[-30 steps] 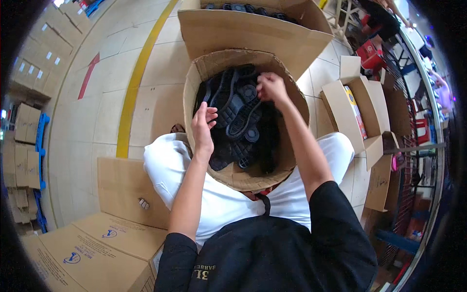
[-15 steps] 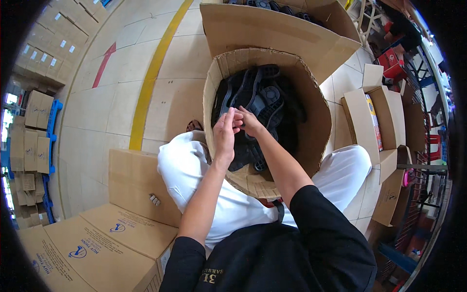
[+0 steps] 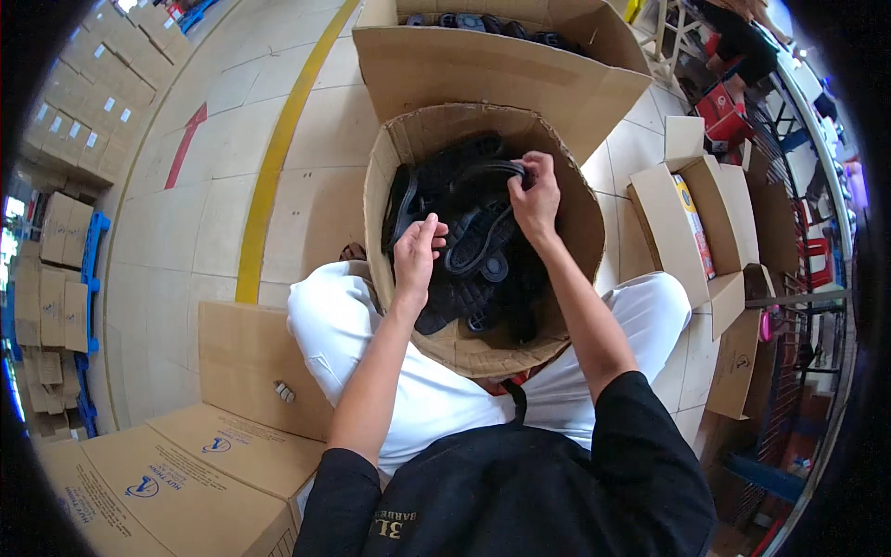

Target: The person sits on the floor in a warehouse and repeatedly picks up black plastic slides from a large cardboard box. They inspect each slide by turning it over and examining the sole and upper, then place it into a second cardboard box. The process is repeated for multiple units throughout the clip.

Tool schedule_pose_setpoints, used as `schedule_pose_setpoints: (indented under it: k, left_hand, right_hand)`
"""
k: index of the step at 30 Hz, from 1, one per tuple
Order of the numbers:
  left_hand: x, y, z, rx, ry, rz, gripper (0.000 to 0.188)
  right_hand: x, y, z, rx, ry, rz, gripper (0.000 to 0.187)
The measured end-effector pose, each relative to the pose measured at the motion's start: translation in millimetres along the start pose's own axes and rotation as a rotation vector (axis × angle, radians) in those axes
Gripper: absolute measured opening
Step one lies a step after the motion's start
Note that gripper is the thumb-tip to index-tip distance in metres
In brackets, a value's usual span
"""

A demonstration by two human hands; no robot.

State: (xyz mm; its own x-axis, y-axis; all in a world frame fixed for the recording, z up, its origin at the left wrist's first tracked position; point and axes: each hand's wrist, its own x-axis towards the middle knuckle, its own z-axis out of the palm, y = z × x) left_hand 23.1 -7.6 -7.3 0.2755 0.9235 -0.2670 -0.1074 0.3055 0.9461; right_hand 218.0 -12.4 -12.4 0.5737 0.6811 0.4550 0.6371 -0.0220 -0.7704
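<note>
Black soles askew in carton

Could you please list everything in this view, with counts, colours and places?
Shoe soles: uncountable pile, black, in round carton
Round carton: one, brown, between knees
Large open carton: one, brown, beyond it
Smaller open cartons: several, brown, right
Flapped carton: one, brown, lower left
Stacked cartons: many, brown, far left
Pallets: several, blue, far left
Floor line: one, yellow, left
Floor arrow: one, red, left
Co-worker: one, partly black-clad, upper right
Trousers: one pair, white, lower centre
T-shirt: one, black, bottom
Left hand: one, bare, over soles
Right hand: one, bare, gripping a sole
</note>
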Motion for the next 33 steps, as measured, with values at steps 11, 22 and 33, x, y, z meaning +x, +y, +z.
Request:
schedule_pose_setpoints:
  k: [11,22,33]
  left_hand:
    - [-26,-11,26,-0.035,-0.785,-0.184,0.046]
    - [-23,-27,24,0.209,-0.81,-0.138,0.047]
    - [-30,-13,25,0.299,-0.703,0.024,0.041]
  right_hand:
    - [-3,-42,-94,1.22,-0.36,0.248,0.029]
    - [-24,31,-57,1.424,-0.216,0.714,0.039]
    - [-39,70,-37,1.373,-0.096,0.945,0.032]
